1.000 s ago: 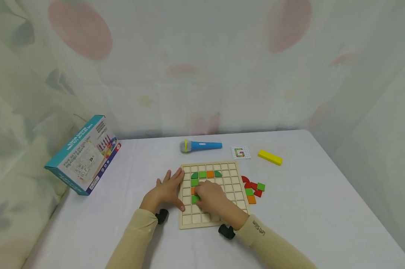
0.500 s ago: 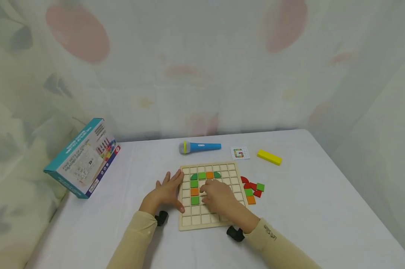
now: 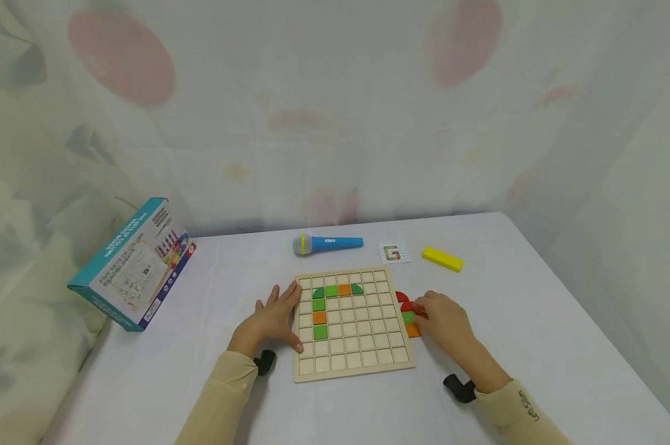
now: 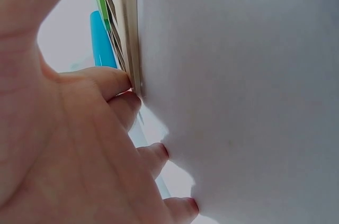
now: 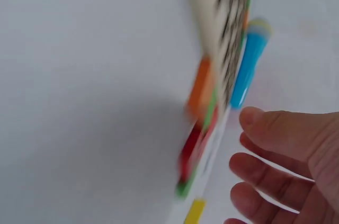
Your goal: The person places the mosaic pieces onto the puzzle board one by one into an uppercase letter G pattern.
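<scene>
A wooden grid board point(image 3: 355, 373) lies mid-table, bearing several green and orange tiles along its upper left cells. My left hand point(image 3: 265, 324) spreads its fingers against the board's left edge; the left wrist view shows the fingertips point(image 4: 123, 82) at that edge. Beyond the right edge lies a small pile of red, green and orange tiles point(image 3: 407, 316). My right hand point(image 3: 449, 324) hovers over the pile and hides part of it. In the right wrist view its thumb and bent fingers stand apart with nothing between them, beside the blurred orange tile point(image 5: 201, 89).
Behind the board lie a blue toy microphone point(image 3: 335, 243), a small card point(image 3: 394, 253) with a coloured figure on a grid, and a yellow block point(image 3: 442, 259). A teal and white box point(image 3: 137, 262) stands tilted at the left. Patterned cloth hangs behind the table.
My right hand has left the board and moved right to the tile pile, uncovering the tiles in the left column. My left hand has stayed at the board's edge.
</scene>
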{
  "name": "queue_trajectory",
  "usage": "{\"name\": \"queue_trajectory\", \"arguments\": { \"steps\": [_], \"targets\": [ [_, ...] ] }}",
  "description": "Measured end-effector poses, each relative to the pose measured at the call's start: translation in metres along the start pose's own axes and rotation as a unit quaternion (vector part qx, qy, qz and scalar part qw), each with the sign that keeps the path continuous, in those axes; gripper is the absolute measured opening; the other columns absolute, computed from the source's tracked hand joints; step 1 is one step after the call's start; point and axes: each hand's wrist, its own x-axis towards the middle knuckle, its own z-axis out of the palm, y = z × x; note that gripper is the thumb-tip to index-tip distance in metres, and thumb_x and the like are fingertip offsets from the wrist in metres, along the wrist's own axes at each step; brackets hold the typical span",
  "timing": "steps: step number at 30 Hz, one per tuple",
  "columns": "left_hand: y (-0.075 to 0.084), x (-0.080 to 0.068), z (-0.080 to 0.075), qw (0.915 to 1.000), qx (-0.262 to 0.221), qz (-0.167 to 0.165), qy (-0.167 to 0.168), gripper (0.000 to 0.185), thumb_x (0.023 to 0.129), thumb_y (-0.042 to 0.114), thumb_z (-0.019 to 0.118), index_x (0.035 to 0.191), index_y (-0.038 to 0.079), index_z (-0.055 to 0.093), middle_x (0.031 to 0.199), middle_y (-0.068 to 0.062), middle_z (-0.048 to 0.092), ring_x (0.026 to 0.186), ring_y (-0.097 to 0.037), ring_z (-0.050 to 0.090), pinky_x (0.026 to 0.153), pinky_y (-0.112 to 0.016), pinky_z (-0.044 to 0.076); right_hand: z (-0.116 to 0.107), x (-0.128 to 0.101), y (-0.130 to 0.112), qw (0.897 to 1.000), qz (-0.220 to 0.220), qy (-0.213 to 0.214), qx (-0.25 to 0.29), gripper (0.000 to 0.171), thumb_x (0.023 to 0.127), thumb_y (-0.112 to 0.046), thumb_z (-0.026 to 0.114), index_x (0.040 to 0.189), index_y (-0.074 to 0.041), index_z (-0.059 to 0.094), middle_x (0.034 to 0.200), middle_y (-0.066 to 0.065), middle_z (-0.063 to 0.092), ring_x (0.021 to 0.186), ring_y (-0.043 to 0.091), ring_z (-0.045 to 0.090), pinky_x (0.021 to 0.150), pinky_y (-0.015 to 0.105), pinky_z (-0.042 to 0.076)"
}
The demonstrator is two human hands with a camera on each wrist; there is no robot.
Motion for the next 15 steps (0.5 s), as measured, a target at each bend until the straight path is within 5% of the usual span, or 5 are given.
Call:
{"name": "queue_trajectory", "arguments": {
  "steps": [5,15],
  "targets": [
    [0.001,-0.002,-0.002,1.0000,-0.006,0.002,0.000,0.134,0.036,0.051,0.083,0.144,0.017,0.011,0.150,-0.001,0.001,0.134,-0.037,-0.006,0.095,-0.069,0.002,-0.003,-0.008,0.019,0.997,0.044,-0.052,-0.026,0.023,0.071,-0.017,0.073,0.093,-0.011,0.069,0.076,-0.001,0.056,0.064,0.012,0.049,0.056,0.028,0.046],
    [0.000,0.000,-0.001,0.9999,-0.011,0.008,0.002,0.136,0.035,0.052,0.083,0.144,0.016,0.011,0.150,-0.002,0.002,0.134,-0.038,-0.005,0.095,-0.069,0.002,0.004,-0.003,0.020,0.996,0.012,-0.077,-0.044,0.028,0.072,-0.015,0.073,0.099,-0.014,0.067,0.078,-0.004,0.055,0.063,0.011,0.046,0.057,0.025,0.045]
  ]
}}
